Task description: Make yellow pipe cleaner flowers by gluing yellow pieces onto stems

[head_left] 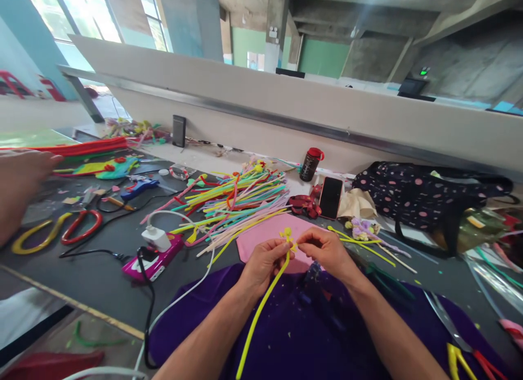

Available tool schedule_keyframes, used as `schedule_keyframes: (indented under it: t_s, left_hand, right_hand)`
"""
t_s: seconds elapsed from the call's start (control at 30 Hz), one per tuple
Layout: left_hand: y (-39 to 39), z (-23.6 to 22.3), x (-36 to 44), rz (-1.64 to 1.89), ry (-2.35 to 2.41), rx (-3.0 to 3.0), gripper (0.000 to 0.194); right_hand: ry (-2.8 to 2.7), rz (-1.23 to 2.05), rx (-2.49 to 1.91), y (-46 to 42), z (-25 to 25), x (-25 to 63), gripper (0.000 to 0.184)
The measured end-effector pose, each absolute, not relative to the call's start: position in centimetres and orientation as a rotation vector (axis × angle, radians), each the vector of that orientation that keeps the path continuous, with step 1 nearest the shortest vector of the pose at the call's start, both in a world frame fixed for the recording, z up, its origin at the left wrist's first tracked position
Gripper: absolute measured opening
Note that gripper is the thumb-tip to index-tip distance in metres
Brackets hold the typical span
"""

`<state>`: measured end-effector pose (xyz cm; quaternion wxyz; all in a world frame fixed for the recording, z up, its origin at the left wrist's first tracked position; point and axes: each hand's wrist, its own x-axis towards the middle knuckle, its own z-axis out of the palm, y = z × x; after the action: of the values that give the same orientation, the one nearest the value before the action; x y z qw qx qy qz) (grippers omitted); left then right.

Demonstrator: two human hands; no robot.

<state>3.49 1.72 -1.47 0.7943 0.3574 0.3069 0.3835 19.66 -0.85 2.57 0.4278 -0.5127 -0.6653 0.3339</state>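
Observation:
Both my hands meet above my lap, just in front of a pink sheet (265,234). My left hand (263,263) is closed round a long yellow pipe cleaner (261,306) that trails down towards me. My right hand (324,249) pinches the same pipe cleaner at its twisted, knotted top end (288,236). A big loose pile of coloured pipe cleaners (235,200) lies on the dark table just beyond my left hand. A purple cloth (302,325) covers my lap.
A pink phone (153,260) on a white charger (156,238) lies left. A red-lidded bottle (310,164), a second phone (330,197) and a dotted black bag (425,197) stand at the back right. Another person's hand (18,184) reaches in at far left. Red and yellow loops (61,230) lie nearby.

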Motion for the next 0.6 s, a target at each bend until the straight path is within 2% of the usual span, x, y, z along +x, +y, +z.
schedule_keyframes:
  t_s: [0.37,0.5,0.6]
  left_hand:
    - [1.3,-0.6,3.4,0.763,0.694,0.82,0.023]
    - [1.2,-0.6,3.3,0.785,0.68,0.813,0.021]
    - [1.3,-1.0,3.3,0.791,0.653,0.801,0.021]
  right_hand:
    - [-1.869,0.401,-1.328,-2.2,3.5,18.1,0.01]
    - [-1.853,0.42,-1.349,-2.2,3.4,18.0,0.009]
    - [-1.76,0.628,-1.381,-1.9,3.0,18.1,0.006]
